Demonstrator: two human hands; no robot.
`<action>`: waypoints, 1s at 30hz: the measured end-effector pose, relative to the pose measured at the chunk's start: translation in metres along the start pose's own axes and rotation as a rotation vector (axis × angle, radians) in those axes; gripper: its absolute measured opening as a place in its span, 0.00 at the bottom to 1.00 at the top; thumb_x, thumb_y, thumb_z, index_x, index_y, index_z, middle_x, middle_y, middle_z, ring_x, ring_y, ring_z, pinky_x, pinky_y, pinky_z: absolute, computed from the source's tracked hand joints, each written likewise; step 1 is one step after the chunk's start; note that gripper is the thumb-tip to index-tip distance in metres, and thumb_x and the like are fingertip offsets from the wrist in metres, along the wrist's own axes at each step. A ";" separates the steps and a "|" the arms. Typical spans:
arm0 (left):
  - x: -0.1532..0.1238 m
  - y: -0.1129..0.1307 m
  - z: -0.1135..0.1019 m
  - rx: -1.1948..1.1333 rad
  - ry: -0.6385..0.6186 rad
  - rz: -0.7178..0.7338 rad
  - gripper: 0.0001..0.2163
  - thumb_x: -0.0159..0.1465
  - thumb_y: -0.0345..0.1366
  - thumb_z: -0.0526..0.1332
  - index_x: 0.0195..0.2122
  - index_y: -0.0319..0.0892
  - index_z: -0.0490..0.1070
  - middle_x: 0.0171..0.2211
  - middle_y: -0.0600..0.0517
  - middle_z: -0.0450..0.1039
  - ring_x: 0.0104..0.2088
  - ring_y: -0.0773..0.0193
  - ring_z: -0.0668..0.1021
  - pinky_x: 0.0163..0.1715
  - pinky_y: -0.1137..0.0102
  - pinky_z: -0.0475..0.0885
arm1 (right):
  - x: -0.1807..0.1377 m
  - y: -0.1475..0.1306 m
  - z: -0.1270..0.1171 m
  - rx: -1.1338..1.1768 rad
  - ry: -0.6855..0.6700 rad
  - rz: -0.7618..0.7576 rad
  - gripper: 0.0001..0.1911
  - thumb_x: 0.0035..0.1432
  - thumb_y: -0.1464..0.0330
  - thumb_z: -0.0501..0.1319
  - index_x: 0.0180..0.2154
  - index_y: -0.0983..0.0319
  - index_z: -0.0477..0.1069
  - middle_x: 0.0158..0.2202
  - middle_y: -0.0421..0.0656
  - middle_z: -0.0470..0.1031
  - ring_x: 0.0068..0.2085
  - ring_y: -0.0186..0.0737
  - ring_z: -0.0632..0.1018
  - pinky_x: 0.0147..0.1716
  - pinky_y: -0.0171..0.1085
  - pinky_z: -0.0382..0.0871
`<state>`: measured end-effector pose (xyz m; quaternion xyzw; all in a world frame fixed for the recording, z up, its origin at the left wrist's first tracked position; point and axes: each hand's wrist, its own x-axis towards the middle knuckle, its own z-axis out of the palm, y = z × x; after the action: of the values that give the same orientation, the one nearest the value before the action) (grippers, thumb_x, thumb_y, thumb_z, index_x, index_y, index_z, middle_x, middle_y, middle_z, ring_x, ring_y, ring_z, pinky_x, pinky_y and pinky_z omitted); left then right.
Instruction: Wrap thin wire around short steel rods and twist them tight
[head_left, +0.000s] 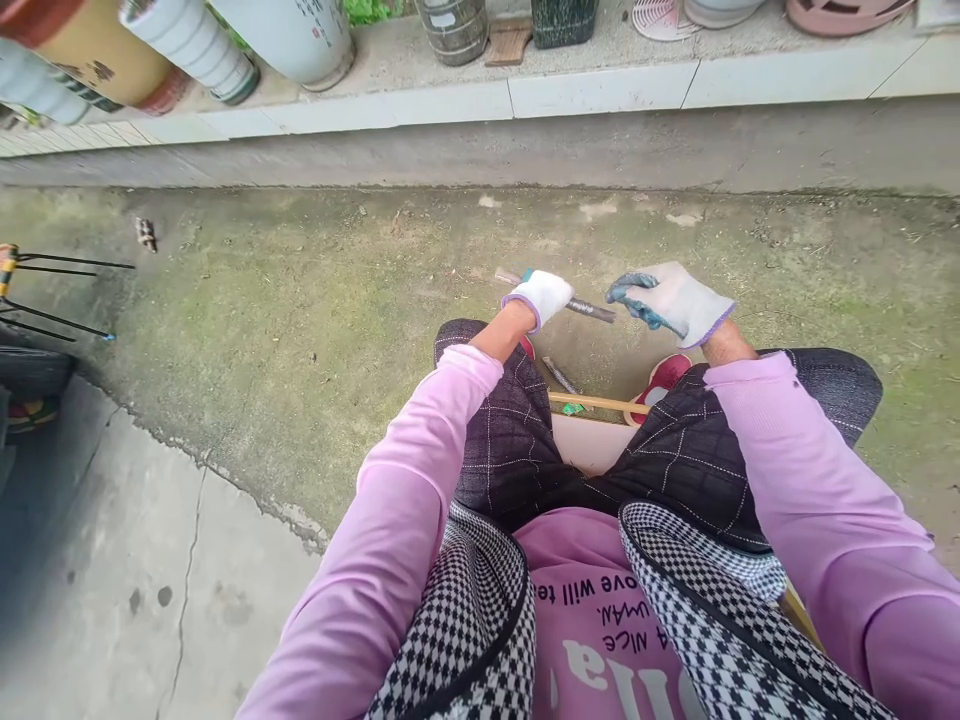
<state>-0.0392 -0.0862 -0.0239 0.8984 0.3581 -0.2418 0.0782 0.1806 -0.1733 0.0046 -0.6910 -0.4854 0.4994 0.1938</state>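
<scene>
My left hand (547, 295), in a white glove with a teal palm and purple cuff, is closed around the middle of a short stick (592, 310). The stick is brownish, with a shiny, silvery stretch near its right end, and it slants slightly down to the right. Just right of that end, apart from it, is my right hand (671, 300) in a matching glove. Its fingers curl in towards the thumb; whatever may be between them is hidden. On the ground between my feet lies another stick-like piece (561, 377), beside a small green scrap (573, 409).
Ahead runs a low tiled ledge (600, 90) bearing several flowerpots (300, 40). A yellow-and-black object with thin black legs (60, 290) stands at the left. A wooden bar (600, 402) crosses between my knees. The mossy ground meets cracked concrete (247, 590) at lower left.
</scene>
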 end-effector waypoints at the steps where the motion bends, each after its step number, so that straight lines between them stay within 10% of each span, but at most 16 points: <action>1: -0.001 0.003 0.001 0.027 -0.013 0.056 0.23 0.82 0.19 0.55 0.64 0.29 0.90 0.58 0.24 0.92 0.63 0.32 0.93 0.56 0.54 0.79 | 0.003 0.001 -0.003 0.010 0.057 0.013 0.09 0.73 0.71 0.71 0.46 0.63 0.92 0.25 0.37 0.73 0.24 0.34 0.70 0.22 0.31 0.64; 8: -0.008 0.010 0.002 0.087 0.127 0.189 0.23 0.86 0.26 0.57 0.72 0.41 0.88 0.58 0.31 0.92 0.59 0.37 0.93 0.49 0.56 0.75 | 0.027 0.016 -0.016 0.086 0.263 0.051 0.08 0.73 0.74 0.69 0.44 0.64 0.90 0.24 0.36 0.71 0.23 0.32 0.69 0.21 0.29 0.64; 21: 0.015 0.000 -0.012 -0.693 0.371 -0.188 0.19 0.88 0.34 0.65 0.73 0.40 0.89 0.62 0.40 0.94 0.62 0.47 0.92 0.63 0.61 0.82 | 0.032 0.011 0.031 -0.206 0.017 0.057 0.13 0.79 0.72 0.65 0.47 0.61 0.91 0.29 0.40 0.81 0.26 0.38 0.76 0.29 0.34 0.71; 30: 0.014 -0.005 -0.016 -0.302 0.190 -0.233 0.25 0.87 0.24 0.52 0.73 0.30 0.85 0.66 0.24 0.89 0.68 0.36 0.89 0.66 0.53 0.79 | 0.021 0.009 0.040 -0.508 -0.108 -0.155 0.12 0.85 0.66 0.69 0.42 0.56 0.85 0.36 0.46 0.87 0.40 0.49 0.83 0.42 0.41 0.70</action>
<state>-0.0277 -0.0690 -0.0173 0.8477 0.4976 -0.1071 0.1492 0.1504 -0.1676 -0.0299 -0.6507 -0.6561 0.3813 0.0259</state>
